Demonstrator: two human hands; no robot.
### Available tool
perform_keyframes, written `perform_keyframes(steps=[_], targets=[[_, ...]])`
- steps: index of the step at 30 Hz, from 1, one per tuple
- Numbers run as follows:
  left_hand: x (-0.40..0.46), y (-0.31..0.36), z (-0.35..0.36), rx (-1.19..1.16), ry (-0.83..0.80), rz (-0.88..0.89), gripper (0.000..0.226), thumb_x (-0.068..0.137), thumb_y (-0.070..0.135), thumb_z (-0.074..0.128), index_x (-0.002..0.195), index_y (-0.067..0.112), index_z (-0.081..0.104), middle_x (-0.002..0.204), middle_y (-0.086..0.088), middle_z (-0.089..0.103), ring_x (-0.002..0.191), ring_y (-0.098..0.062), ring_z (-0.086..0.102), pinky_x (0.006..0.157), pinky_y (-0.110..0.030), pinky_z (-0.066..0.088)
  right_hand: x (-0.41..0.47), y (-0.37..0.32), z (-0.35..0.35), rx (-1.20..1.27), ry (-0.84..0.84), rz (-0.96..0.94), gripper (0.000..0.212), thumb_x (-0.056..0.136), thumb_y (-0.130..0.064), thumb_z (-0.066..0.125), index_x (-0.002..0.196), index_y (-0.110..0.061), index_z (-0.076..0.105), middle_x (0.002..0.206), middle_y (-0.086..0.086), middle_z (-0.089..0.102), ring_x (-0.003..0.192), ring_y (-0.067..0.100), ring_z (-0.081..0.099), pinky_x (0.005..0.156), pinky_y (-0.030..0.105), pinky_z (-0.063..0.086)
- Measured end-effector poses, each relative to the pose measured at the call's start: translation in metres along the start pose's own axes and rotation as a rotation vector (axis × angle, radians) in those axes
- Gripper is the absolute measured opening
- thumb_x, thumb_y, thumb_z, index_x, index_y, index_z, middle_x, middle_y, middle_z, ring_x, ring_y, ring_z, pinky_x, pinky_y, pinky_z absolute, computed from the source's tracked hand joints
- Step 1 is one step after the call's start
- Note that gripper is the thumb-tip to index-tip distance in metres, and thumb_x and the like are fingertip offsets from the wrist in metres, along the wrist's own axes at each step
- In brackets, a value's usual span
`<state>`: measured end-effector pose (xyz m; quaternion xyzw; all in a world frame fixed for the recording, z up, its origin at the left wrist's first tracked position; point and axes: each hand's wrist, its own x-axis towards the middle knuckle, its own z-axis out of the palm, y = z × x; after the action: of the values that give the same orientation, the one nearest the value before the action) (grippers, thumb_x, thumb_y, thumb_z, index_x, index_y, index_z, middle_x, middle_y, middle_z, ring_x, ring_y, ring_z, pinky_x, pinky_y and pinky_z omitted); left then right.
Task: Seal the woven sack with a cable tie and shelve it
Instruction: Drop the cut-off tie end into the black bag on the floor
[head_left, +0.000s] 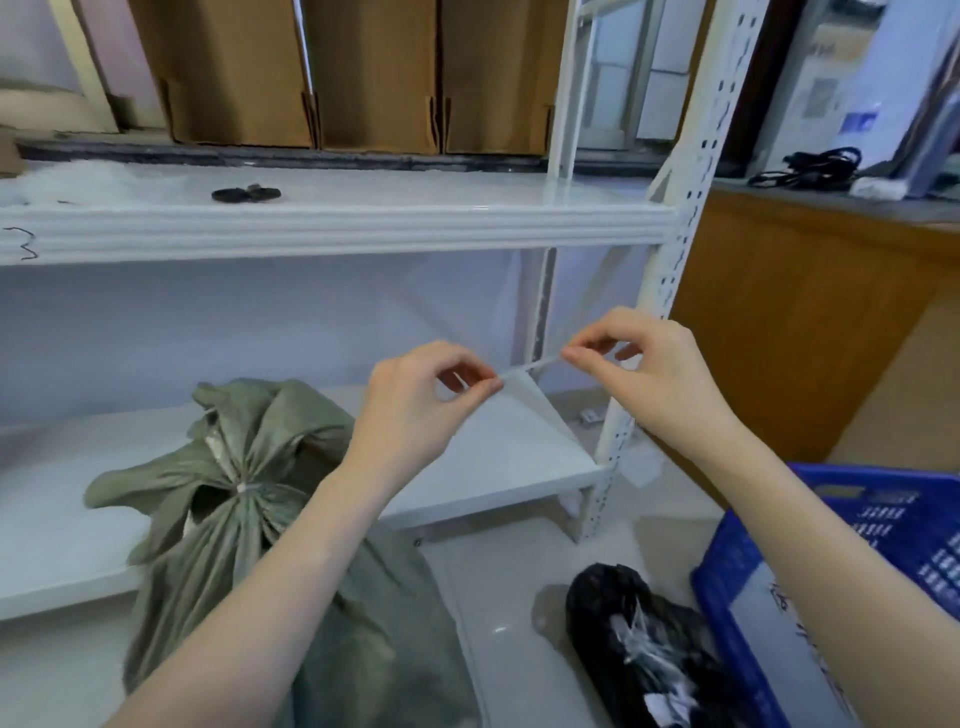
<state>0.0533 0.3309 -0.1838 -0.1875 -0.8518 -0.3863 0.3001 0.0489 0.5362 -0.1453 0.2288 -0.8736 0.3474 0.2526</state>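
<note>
A grey-green woven sack (234, 525) stands on the floor at the lower left, leaning against the bottom shelf. Its neck is bunched and cinched by a white cable tie (243, 488). Above and to the right of the sack, a second white cable tie (532, 366) is stretched between my two hands. My left hand (421, 400) pinches its lower end between thumb and forefinger. My right hand (634, 364) pinches the upper end. Both hands hover in front of the white metal shelving unit (332, 228).
The bottom shelf board (514, 452) lies behind my hands. A black bag (639, 660) of white ties rests on the floor at the lower right, beside a blue plastic crate (727, 587). Cardboard boxes (374, 78) stand behind the upper shelf. A wooden counter (810, 322) is on the right.
</note>
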Motion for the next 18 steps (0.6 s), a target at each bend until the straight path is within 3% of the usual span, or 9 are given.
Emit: perform_keyframes(steps=[5,8,10,13,18], targets=[[-0.012,0.001,0.042,0.001,-0.056,-0.032,0.008,0.077,0.032,0.074,0.075,0.029,0.067,0.073,0.014,0.066,0.072,-0.007,0.061,0.079,-0.043,0.049,-0.028,0.038,-0.005,-0.033,-0.101,0.101,0.007,0.084,-0.026,0.064,0.080,-0.022,0.069,0.079,-0.013,0.058,0.084,0.001,0.047,0.071,0.018,0.035],[-0.022,-0.004,0.068,0.052,-0.110,-0.039,0.005,0.078,0.037,0.069,0.079,0.035,0.065,0.080,0.018,0.066,0.085,-0.009,0.060,0.088,-0.049,0.044,-0.049,0.063,-0.002,-0.055,-0.120,0.151,0.010,0.085,-0.024,0.064,0.080,-0.018,0.071,0.078,-0.012,0.056,0.077,-0.011,0.043,0.066,0.014,0.031],[-0.032,-0.011,0.087,0.140,-0.204,-0.050,0.016,0.080,0.035,0.069,0.095,0.037,0.064,0.099,0.018,0.064,0.103,-0.012,0.056,0.098,-0.043,0.037,-0.064,0.078,0.002,-0.053,-0.086,0.199,0.009,0.084,-0.022,0.064,0.078,-0.019,0.070,0.077,-0.013,0.056,0.079,-0.006,0.045,0.067,0.014,0.032],[-0.052,-0.026,0.114,0.188,-0.359,-0.068,0.047,0.079,0.028,0.070,0.123,0.028,0.054,0.126,0.005,0.054,0.121,-0.019,0.047,0.100,-0.036,0.032,-0.088,0.102,0.011,-0.067,-0.048,0.287,0.009,0.084,-0.018,0.064,0.077,-0.018,0.068,0.079,-0.008,0.057,0.083,0.009,0.047,0.069,0.017,0.033],[-0.087,-0.046,0.154,0.131,-0.561,-0.044,0.057,0.083,0.020,0.065,0.135,0.019,0.044,0.136,-0.002,0.045,0.127,-0.019,0.042,0.107,-0.032,0.034,-0.134,0.149,0.029,-0.124,-0.024,0.495,0.012,0.085,-0.015,0.063,0.075,-0.010,0.067,0.082,0.000,0.058,0.086,0.018,0.052,0.074,0.026,0.036]])
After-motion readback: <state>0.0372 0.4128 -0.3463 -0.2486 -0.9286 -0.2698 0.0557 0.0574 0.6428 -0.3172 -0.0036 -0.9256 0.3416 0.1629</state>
